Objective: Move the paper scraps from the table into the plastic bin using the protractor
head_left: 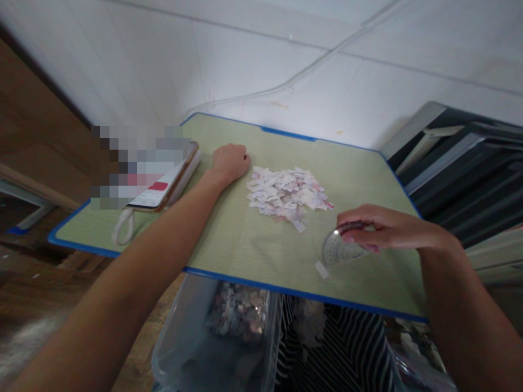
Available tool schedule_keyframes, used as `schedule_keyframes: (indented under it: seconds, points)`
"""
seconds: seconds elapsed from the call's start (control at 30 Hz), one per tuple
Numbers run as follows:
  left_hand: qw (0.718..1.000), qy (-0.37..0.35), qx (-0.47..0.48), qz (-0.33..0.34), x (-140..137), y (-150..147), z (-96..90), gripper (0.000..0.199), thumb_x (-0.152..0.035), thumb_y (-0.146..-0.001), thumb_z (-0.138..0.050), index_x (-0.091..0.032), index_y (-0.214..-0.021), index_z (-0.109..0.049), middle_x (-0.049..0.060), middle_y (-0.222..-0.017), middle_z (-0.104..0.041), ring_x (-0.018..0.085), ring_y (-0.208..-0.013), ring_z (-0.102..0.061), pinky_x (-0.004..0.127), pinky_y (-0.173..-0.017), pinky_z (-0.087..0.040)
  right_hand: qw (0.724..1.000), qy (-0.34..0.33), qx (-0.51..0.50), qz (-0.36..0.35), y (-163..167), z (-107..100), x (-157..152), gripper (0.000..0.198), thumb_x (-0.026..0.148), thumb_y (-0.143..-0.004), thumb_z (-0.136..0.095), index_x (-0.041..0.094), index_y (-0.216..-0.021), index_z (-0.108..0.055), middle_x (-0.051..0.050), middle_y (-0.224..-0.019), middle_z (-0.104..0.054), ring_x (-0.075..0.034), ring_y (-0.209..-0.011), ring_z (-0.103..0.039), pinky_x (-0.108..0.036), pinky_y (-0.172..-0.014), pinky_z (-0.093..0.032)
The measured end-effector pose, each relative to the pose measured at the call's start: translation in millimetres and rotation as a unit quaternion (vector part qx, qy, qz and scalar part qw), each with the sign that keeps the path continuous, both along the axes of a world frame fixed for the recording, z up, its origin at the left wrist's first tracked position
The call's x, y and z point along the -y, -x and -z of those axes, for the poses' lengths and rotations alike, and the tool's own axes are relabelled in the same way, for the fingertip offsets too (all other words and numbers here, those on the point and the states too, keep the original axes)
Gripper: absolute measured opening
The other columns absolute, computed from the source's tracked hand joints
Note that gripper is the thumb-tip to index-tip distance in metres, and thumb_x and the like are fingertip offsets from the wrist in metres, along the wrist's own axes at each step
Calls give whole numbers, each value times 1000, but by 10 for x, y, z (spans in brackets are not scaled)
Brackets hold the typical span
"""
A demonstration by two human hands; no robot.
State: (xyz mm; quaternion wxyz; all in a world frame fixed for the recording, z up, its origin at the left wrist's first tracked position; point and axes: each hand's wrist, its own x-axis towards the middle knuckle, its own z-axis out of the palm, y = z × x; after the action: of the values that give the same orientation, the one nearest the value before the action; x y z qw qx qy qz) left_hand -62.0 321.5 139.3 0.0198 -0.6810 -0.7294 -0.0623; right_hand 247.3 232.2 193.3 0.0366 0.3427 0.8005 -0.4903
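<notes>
My right hand [379,226], above the right part of the small table, grips a clear plastic protractor [337,251] between thumb and fingers. The protractor is tilted, its curved edge close to a small loose scrap of white paper [322,270] on the tabletop. A heap of torn paper scraps [286,193], mostly white with some pink marks, lies in the middle of the table. Just left of that heap, my left hand [231,163] rests on the surface as a loose fist, apart from the scraps. Nothing shows in it, though its curled fingertips are hidden.
The pale green tabletop [241,239] has a blue rim. At its left a phone [163,185] with a strap leans, partly pixelated. Below the front edge stands a clear plastic bin [175,337] with scraps inside. Dark panels [469,163] stand at the right; a white wall [245,65] is behind.
</notes>
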Motion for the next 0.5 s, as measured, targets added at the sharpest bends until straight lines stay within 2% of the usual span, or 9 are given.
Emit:
schedule_keyframes:
  seconds: [0.3, 0.5]
  points:
    - [1000, -2, 8, -5, -14, 12, 31, 47, -31, -93, -34, -14, -121, -68, 17, -122, -69, 32, -114, -63, 40, -92, -48, 1000, 8, 25, -9, 17, 29, 1, 33, 47, -91, -56, 20, -74, -54, 5, -56, -46, -6, -42, -45, -19, -39, -36]
    - [1000, -5, -1, -1, -16, 12, 32, 48, -31, -93, -34, -12, -120, -68, 18, -121, -69, 32, -113, -63, 40, -92, -49, 994, -81, -22, 76, 83, 44, -26, 38, 54, -90, -59, 18, -78, -57, 5, -54, -46, -7, -44, -45, -19, -40, -35]
